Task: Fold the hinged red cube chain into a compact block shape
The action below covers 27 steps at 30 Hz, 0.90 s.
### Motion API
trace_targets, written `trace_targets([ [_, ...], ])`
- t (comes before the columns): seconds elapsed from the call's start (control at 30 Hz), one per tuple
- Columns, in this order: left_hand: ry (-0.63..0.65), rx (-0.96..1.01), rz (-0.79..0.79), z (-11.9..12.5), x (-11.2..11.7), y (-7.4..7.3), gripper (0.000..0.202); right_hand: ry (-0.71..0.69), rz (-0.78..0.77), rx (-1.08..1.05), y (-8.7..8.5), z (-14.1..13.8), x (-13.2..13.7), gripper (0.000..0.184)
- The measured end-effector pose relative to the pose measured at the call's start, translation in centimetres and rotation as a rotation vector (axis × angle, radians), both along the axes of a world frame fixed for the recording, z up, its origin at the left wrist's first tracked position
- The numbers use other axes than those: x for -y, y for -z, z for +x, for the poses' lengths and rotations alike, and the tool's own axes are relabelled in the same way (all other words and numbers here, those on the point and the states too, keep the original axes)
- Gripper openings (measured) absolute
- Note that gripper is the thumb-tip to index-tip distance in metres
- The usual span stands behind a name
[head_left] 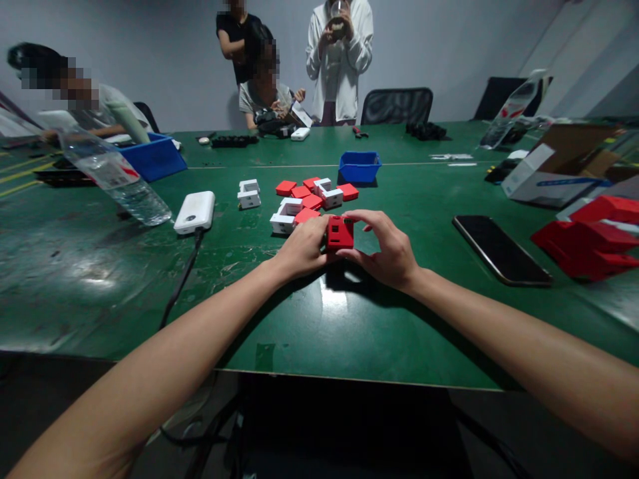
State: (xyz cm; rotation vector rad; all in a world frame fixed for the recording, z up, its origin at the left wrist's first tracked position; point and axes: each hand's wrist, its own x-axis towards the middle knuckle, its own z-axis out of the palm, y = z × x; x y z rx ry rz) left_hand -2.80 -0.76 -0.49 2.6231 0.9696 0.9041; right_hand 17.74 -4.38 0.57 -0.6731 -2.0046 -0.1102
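Observation:
A small red plastic case (340, 232) with square cutouts is held just above the green table. On its left side, my left hand (304, 246) is closed on it. My right hand (387, 249) curves round from the other side, index finger at the upper edge and thumb at the lower edge. Just beyond the hands lies a loose group of flat red pieces (312, 202) and white U-shaped frames (283, 218). Another white frame (248, 193) stands apart to the left. Part of the red case is covered by my left fingers.
Left are a white power bank (194, 211) with a black cable and a tilted water bottle (117, 176). A blue bin (359, 167) stands behind the pieces. A phone (499, 249), red parts (589, 239) and a cardboard box (559, 163) lie right. Several people are across the table.

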Motion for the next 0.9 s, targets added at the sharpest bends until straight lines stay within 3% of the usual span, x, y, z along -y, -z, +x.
trace_targets([
  [0.27,0.043,0.064,0.041,0.04,0.25,-0.31,0.069,-0.021,0.062,-0.032,-0.09,-0.11,-0.14,0.054],
  [0.57,0.060,0.015,0.005,0.15,0.18,-0.29,0.050,0.001,0.013,0.032,0.05,0.24,-0.43,0.050],
  [0.77,0.072,0.091,0.032,0.21,0.47,-0.40,0.064,-0.037,-0.031,0.041,0.28,0.40,-0.69,0.056],
  [0.9,0.074,0.201,0.103,0.32,0.75,-0.60,0.061,-0.019,-0.114,0.034,0.36,0.45,-0.77,0.062],
])
